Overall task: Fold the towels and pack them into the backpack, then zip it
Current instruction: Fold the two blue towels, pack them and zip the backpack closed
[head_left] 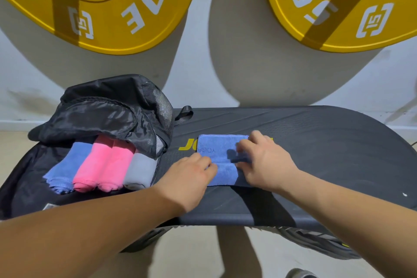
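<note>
from the head view i see the blue towel (222, 158) folded on the dark board (316, 153), long axis running away from me, "yoga" print upside down. my left hand (191, 178) pinches its near-left edge; my right hand (264, 160) presses flat on its right side. the black backpack (108, 115) lies open at left, holding rolled blue, pink and grey towels (101, 165).

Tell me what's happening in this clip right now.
A person is folding a blue towel on a dark bench, with the left hand and right hand both pressing on it. To the left, an open black backpack already holds a blue, two pink and a grey towel side by side. It is not zipped yet.
</note>
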{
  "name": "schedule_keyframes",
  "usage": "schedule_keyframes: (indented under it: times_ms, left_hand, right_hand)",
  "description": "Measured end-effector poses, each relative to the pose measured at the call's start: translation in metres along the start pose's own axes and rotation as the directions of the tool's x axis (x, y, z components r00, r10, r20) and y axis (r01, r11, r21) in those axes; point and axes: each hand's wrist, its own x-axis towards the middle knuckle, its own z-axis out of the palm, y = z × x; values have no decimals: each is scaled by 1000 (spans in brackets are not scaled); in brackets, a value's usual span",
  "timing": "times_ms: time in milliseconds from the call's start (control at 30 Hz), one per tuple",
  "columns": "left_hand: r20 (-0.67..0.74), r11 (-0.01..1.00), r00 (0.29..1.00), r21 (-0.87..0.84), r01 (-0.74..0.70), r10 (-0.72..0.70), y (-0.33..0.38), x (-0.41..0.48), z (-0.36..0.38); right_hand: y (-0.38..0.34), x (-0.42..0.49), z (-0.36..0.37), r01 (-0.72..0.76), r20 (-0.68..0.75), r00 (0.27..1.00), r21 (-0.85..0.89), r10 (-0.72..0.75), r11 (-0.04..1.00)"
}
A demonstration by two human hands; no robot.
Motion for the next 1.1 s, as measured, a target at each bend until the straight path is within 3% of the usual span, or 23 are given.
schedule_keyframes:
  times_ms: [33, 100, 333, 467, 533, 567, 633, 700, 767, 833, 900, 967, 1033, 1100]
  left_hand:
    - [31, 999, 999, -28, 32, -31, -2, 1, 1]
    - [57, 994, 997, -91, 66, -60, -4, 2, 2]
    - [115, 932, 987, -332, 143, -110, -19, 4, -1]
    - [219, 688, 927, -622, 372, -304, -21, 1, -7]
    - [186, 607, 903, -685, 403, -388, -22, 2, -4]
    - [127, 640, 898, -659, 394, -421, -23, 3, -4]
    - [-78, 825, 922, -480, 297, -378, -24, 6, -6]
    - [-240, 979, 966, -196, 52, -100, -20, 9, -10]
    - [-197, 993, 973, 22, -120, 122, -10, 10, -7]
    - [-91, 986, 987, 115, -120, 131, -1, 9, 2]
    - [-21, 984, 996, 159, -79, 84, 0, 10, 9]
    - [-38, 991, 999, 132, -21, 26, -2, 13, 6]
    - [-13, 999, 999, -1, 42, -42, -4, 18, 0]
    - [45, 979, 991, -155, 132, -126, -11, 26, -3]
  right_hand:
    - [-1, -1, 2, 139, -41, 989, -50, -141, 989]
    - [-6, -7, 3, 248, 31, 969, -77, -246, 966]
    - [-2, -7, -11, 117, 273, 952, 81, -135, 990]
    - [-1, 0, -13, -106, 230, 973, 345, 26, 933]
    - [2, 4, -9, -202, 189, 973, 414, 133, 888]
    - [3, 6, -8, -245, 195, 965, 410, 178, 879]
    - [5, 8, -4, -278, 210, 953, 326, 218, 903]
    - [7, 10, -2, -270, 185, 956, 247, 229, 931]
    - [8, 11, -1, -273, 132, 960, 244, 247, 931]
    - [6, 11, 0, -236, 31, 972, 217, 235, 947]
    - [4, 9, 2, -99, -139, 983, 134, 117, 986]
    - [3, 5, 4, 75, -233, 970, 19, -68, 997]
    - [7, 2, 7, 186, -206, 958, -76, -198, 979]
    - [11, 2, 10, 204, -138, 965, -134, -223, 970]
